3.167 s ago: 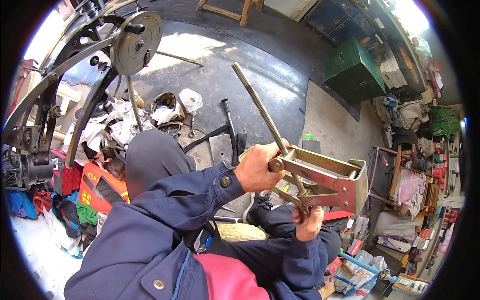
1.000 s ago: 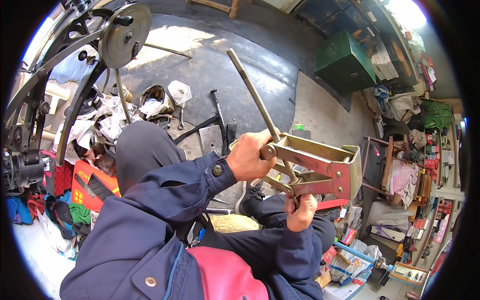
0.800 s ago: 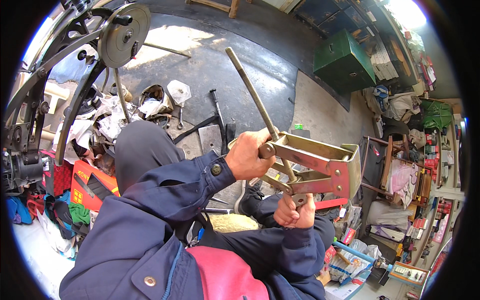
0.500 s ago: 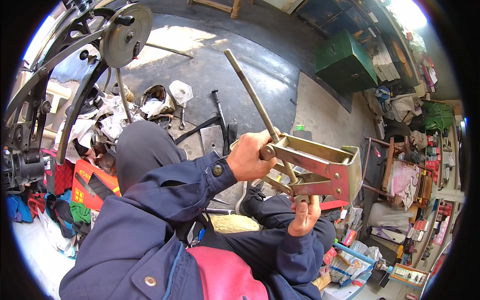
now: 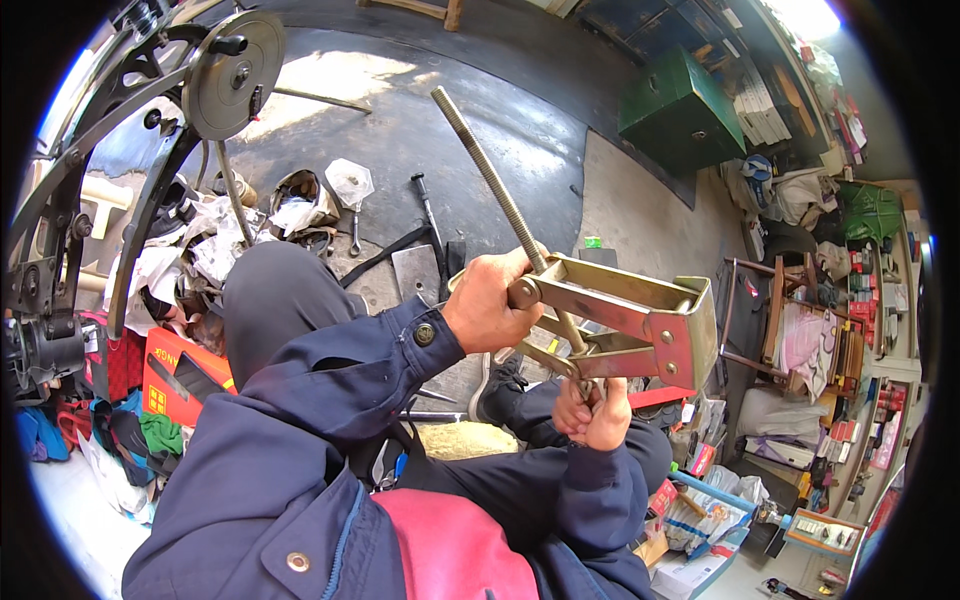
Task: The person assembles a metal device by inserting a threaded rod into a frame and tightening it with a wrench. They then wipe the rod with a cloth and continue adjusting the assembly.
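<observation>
Cluttered floor; right hand (image 5: pixel 592 412) hides screw end (jack (image 5: pixel 625 320)).

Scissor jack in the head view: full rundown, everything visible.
The scissor jack is a folding frame of pale, yellowish channel-section metal arms, joined by rivets or pins at the right-hand corner. A long threaded rod runs through it and sticks out up and to the left, tilted. It is held in the air above the person's lap, clear of the floor. The left hand wraps the pivot end where the rod enters; the right hand grips the lower end from beneath.
</observation>
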Available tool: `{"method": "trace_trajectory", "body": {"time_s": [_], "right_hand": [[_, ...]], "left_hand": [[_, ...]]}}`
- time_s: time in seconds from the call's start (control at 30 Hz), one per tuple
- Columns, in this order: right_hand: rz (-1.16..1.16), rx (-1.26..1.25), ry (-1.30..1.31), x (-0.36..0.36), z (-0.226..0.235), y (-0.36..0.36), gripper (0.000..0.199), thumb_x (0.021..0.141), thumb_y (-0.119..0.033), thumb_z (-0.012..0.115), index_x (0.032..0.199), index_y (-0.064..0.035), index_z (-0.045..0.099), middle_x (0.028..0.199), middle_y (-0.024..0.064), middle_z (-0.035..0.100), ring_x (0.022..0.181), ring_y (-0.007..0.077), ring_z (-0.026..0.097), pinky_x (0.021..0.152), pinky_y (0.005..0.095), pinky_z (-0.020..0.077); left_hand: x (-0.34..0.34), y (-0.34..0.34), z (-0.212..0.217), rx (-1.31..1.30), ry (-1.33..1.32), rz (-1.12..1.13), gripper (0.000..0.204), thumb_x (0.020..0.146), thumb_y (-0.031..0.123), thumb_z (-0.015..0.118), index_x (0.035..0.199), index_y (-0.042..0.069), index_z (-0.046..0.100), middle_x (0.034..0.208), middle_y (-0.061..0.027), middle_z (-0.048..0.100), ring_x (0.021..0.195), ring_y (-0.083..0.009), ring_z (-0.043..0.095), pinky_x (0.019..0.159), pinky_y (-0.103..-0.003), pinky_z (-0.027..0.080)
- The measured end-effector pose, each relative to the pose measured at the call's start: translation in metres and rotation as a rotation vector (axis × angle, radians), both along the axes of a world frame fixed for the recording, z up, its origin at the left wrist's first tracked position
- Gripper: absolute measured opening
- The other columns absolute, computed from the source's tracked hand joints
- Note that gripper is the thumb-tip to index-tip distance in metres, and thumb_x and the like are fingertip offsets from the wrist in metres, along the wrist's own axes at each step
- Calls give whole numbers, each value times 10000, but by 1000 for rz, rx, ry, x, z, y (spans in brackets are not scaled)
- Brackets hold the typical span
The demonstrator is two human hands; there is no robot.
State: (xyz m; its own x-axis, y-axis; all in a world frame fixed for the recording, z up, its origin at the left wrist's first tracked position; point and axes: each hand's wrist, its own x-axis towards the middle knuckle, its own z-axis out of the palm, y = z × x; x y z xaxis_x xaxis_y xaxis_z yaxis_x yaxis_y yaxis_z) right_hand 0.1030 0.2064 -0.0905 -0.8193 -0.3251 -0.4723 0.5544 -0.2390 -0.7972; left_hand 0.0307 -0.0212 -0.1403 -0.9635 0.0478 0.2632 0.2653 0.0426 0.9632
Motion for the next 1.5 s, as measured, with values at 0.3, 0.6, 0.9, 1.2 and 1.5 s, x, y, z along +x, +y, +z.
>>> {"method": "trace_trajectory", "body": {"time_s": [0.3,0.6,0.9,1.2,1.5], "right_hand": [[-129,679,590,11,0,-10,794,1007,-725,415,1133,33,615,823,49,645,630,90,518,560,235,396],[-129,928,829,5,-9,-10,736,1033,-663,428,1053,38,653,682,12,582,556,60,455,508,225,328],[-192,106,84,6,-7,-17,666,1031,-658,366,776,-64,524,519,-45,361,395,88,270,412,268,247],[37,-350,-297,1,-4,8,639,1026,-660,290,736,-115,456,515,-51,326,383,99,224,395,287,248],[87,-592,-318,2,0,4,601,968,-637,557,995,-37,541,704,-13,447,532,88,378,478,263,341]], "left_hand": [[0,1,0,32,-32,4,230,848,-1,612,1075,-20,635,784,-159,638,669,-180,605,668,-334,529],[-2,1,2,2,19,17,270,847,37,617,1110,-26,637,800,-190,648,692,-309,674,680,-358,539],[-2,0,4,-16,30,34,307,808,40,607,1104,-35,642,836,-224,653,731,-399,688,682,-385,543],[1,3,-1,11,68,27,217,885,57,622,1083,-31,637,782,-185,615,633,-324,622,626,-357,515],[1,1,0,-19,-12,-5,182,882,21,613,1060,-16,627,786,-154,608,624,-247,588,635,-330,509]]}}
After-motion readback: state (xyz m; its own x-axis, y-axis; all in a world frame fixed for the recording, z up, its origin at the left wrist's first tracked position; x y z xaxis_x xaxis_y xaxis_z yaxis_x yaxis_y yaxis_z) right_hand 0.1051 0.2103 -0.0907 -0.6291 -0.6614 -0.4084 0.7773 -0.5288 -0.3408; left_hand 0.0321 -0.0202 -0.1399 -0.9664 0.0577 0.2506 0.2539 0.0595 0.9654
